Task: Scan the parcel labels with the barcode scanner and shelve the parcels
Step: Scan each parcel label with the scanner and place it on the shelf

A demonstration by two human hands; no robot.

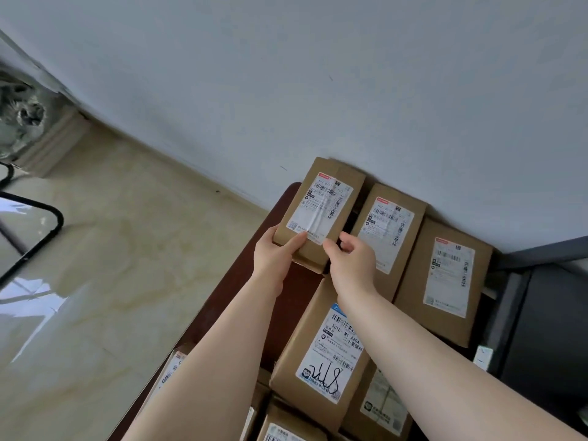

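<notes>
A small brown cardboard parcel (331, 192) with a white shipping label lies at the far left of a dark brown table (286, 300), against the wall. My left hand (275, 253) grips its near left corner, thumb on top of the label's edge. My right hand (351, 265) holds its near right corner, fingers curled at the box's side. Two more labelled parcels (389, 230) (445, 281) lie in a row to its right. A larger parcel (327, 354) with handwriting on its label sits nearer to me. No barcode scanner is in view.
More labelled parcels (286, 424) crowd the table's near end under my forearms. A grey wall (318, 74) runs behind the table. A dark cabinet or shelf unit (541, 313) stands on the right. On the left are glossy floor tiles (95, 265) and a black metal frame (38, 237).
</notes>
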